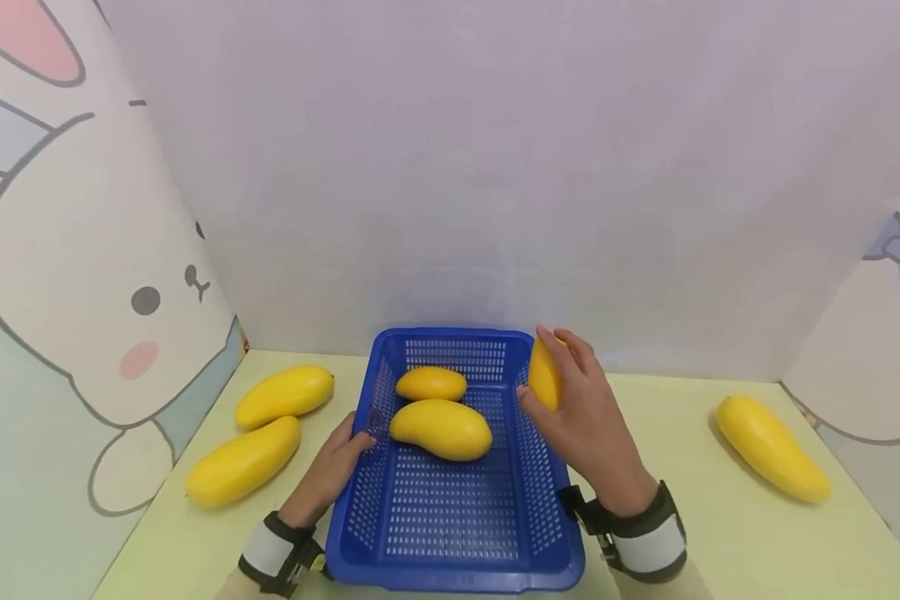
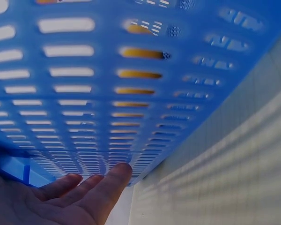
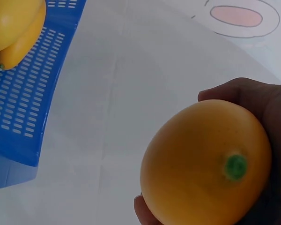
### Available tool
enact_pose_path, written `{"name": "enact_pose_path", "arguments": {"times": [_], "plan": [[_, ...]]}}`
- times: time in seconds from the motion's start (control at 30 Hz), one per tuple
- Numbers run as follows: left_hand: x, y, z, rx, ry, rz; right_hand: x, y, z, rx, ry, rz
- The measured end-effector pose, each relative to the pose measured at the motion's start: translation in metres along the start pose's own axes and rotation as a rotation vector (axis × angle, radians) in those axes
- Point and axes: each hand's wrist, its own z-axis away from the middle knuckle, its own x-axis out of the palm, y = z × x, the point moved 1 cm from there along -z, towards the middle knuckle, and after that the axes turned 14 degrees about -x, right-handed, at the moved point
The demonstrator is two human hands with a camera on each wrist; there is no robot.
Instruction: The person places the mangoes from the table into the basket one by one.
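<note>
A blue plastic basket point(image 1: 450, 579) with slotted walls stands in the middle of the table. Two yellow mangoes lie in its far half, a smaller mango point(image 1: 431, 384) behind a larger mango point(image 1: 441, 430). My left hand point(image 1: 330, 471) holds the basket's left side, thumb over the rim; in the left wrist view its fingers point(image 2: 105, 192) lie along the outer slotted wall. My right hand point(image 1: 588, 425) grips another mango point(image 1: 544, 375) above the basket's right rim. The right wrist view shows that mango's end with a green stem spot, thumb and fingers around it.
Two mangoes lie left of the basket, one mango point(image 1: 285, 397) behind the other mango point(image 1: 243, 462). A single mango point(image 1: 772, 448) lies far right on the pale yellow table point(image 1: 660, 467). A plain white wall point(image 1: 495, 167) rises behind, with rabbit-patterned panels point(image 1: 82, 300) at both sides.
</note>
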Motion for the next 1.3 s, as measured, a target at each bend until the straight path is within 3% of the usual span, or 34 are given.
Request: {"name": "enact_pose_path", "arguments": {"times": [0.37, 0.77, 1.3], "plan": [[-0.002, 0.006, 0.002, 0.026, -0.025, -0.009, 0.003, -0.007, -0.005, -0.063, -0.010, 0.006], [0.001, 0.005, -0.002, 0.029, -0.016, -0.027, 0.013, -0.011, -0.011, -0.052, -0.059, -0.009], [0.001, 0.002, 0.002, 0.029, -0.014, 0.001, 0.039, -0.009, -0.030, 0.010, -0.198, -0.007]]}}
